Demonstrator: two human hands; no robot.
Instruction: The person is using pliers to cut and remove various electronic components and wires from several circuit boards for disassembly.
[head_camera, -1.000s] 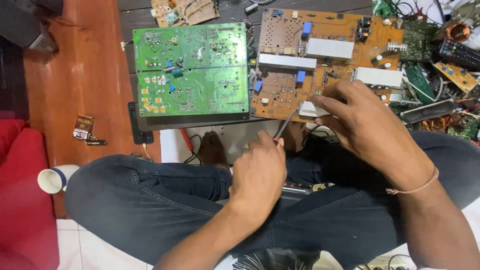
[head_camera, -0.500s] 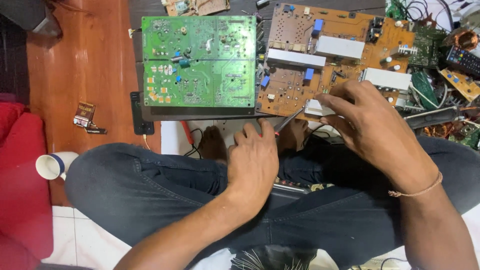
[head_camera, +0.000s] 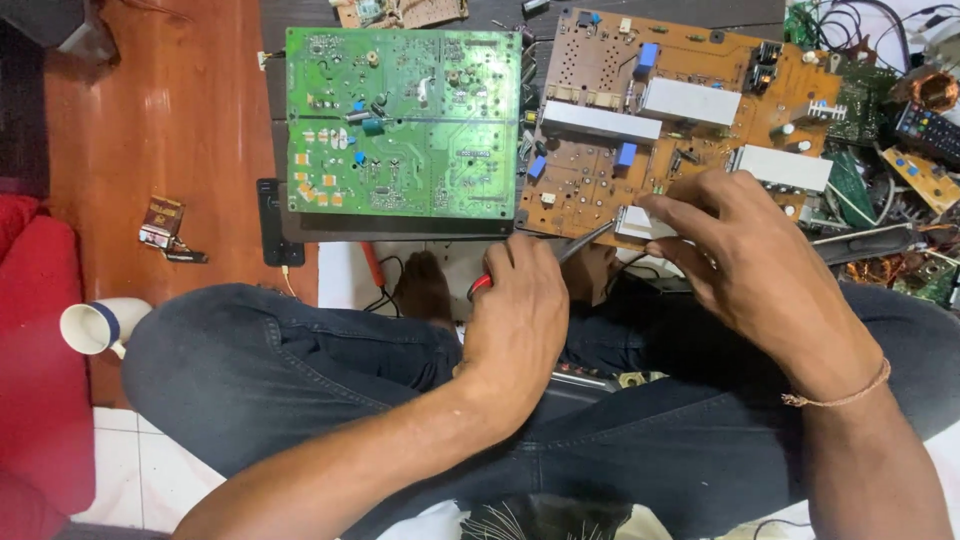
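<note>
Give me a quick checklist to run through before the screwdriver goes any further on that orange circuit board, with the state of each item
1. Left hand grips the red-handled screwdriver: ok.
2. Screwdriver tip sits at the near edge of the orange circuit board: ok; the exact contact spot, cannot tell.
3. Right hand steadies the board, fingers on the small white part at its edge: ok.
4. Green circuit board lies apart from the tool, to its left: ok.
5. Space right of the board is crowded with loose boards and wires: not ok.
6. White mug lies tipped beside the knee: not ok.
</note>
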